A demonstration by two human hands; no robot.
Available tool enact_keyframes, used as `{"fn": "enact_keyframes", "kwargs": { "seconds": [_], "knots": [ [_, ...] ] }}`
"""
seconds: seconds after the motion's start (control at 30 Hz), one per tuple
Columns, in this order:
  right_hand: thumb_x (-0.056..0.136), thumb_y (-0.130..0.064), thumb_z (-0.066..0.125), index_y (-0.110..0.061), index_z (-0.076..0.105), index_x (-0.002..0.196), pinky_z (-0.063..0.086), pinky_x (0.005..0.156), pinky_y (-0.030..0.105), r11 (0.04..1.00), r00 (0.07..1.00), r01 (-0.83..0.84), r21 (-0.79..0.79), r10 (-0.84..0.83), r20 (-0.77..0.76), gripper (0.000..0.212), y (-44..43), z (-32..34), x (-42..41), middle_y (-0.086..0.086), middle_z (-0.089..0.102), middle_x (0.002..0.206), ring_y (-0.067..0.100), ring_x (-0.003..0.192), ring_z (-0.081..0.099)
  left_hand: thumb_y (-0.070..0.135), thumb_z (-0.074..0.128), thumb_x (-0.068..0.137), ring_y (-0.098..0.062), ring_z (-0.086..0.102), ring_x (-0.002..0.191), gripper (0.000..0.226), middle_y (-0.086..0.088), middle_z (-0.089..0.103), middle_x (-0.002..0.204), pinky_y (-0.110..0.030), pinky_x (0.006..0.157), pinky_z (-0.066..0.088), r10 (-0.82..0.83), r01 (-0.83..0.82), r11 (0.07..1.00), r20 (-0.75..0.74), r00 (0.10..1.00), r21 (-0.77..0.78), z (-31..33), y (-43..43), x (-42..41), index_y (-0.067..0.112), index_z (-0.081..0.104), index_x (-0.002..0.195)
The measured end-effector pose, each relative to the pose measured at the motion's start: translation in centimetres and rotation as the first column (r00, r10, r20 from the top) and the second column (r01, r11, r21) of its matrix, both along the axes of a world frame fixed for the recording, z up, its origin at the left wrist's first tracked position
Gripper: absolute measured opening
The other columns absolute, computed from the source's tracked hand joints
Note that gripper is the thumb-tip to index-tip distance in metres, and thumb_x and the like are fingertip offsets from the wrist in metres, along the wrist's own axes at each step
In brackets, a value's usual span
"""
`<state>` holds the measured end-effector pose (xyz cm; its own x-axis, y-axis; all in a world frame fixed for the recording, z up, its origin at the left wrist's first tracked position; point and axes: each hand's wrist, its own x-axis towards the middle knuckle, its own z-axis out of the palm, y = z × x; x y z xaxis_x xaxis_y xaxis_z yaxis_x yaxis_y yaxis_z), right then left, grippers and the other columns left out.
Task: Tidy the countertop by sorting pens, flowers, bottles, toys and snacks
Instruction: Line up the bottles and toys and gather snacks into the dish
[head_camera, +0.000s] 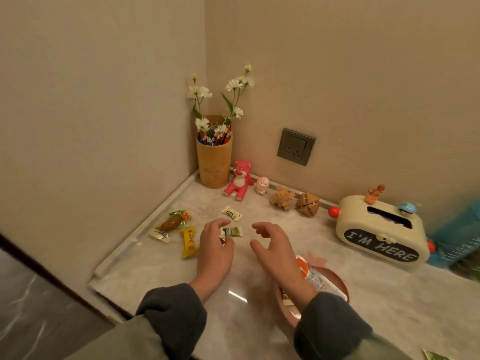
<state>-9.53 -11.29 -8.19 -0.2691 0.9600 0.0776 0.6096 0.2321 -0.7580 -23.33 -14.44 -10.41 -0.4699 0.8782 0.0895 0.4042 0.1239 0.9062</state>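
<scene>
Several snack packets lie on the marble countertop (155,276): a green-and-brown one (176,219), a white one (159,235), a yellow one (188,241) and another white one (232,213). My left hand (215,253) pinches the left end of a small green snack packet (232,232) that rests on the counter. My right hand (275,245) hovers just right of it, fingers apart and holding nothing. Under my right wrist a pink plate (340,284) holds an orange-and-white packet (315,278).
In the corner a bamboo holder (214,165) carries pens and white flowers (235,85). Along the back wall stand a pink bear toy (240,180), a small pink figure (261,185), two wooden puzzles (281,197) and a cream tissue box (381,232). A wall socket (296,146) sits above them.
</scene>
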Motion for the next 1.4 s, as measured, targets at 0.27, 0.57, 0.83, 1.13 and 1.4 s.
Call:
{"fn": "enact_keyframes", "kwargs": {
  "seconds": [0.27,0.57,0.83,1.13,1.4],
  "knots": [
    [0.082,-0.029,0.069,-0.031,0.061,0.123,0.033,0.092,0.018,0.978,0.962,-0.205,-0.050,0.210,0.174,0.042,1.3,-2.1,-6.9,-0.012,0.059,0.126,0.012,0.121,0.045,0.016,0.070,0.080,-0.019,0.045,0.120,0.043,0.002,0.053,0.125,-0.027,0.096,0.035,0.187,-0.218,0.970,-0.243,0.952,-0.105,-1.7,-0.6,-7.4,0.025,0.056,0.119],
    [0.084,-0.048,0.054,-0.032,0.067,0.110,0.046,0.082,0.026,0.942,0.900,-0.295,0.158,0.219,0.378,0.033,0.9,-5.5,-8.8,-0.013,0.060,0.108,0.012,0.101,0.050,0.025,0.066,0.085,-0.016,0.046,0.124,0.053,0.004,0.042,0.137,-0.031,0.102,0.043,-0.039,-0.033,0.980,-0.356,0.934,-0.196,-4.0,-0.9,-9.3,0.028,0.046,0.134],
    [0.081,-0.038,0.048,-0.024,0.071,0.082,0.052,0.054,0.028,0.906,0.848,-0.318,0.281,0.139,0.511,0.027,0.2,-5.5,-9.0,-0.007,0.067,0.079,0.019,0.071,0.062,0.008,0.058,0.088,-0.013,0.048,0.121,0.048,0.006,0.051,0.129,-0.024,0.101,0.039,-0.051,0.030,0.994,-0.214,0.975,-0.101,-4.7,-1.0,-9.9,0.025,0.050,0.133],
    [0.085,-0.040,0.042,-0.023,0.068,0.104,0.052,0.065,0.035,0.911,0.809,-0.378,0.166,0.237,0.538,0.036,-1.6,-5.7,-7.4,-0.004,0.066,0.100,0.023,0.085,0.058,0.010,0.056,0.092,-0.010,0.056,0.111,0.038,0.007,0.058,0.122,-0.027,0.095,0.046,-0.109,0.120,0.992,0.194,0.975,-0.048,-4.4,-0.6,-7.1,0.027,0.052,0.125],
    [0.087,-0.026,0.053,-0.025,0.056,0.126,0.048,0.085,0.037,0.939,0.817,-0.323,-0.119,0.340,0.465,0.039,-1.1,-4.0,-5.7,0.003,0.042,0.121,0.025,0.111,0.045,0.014,0.054,0.094,-0.010,0.055,0.111,0.032,0.008,0.058,0.121,-0.030,0.097,0.046,-0.074,0.095,0.991,0.200,0.977,-0.094,-4.1,-1.3,-5.8,0.028,0.052,0.123]
  ]
}}
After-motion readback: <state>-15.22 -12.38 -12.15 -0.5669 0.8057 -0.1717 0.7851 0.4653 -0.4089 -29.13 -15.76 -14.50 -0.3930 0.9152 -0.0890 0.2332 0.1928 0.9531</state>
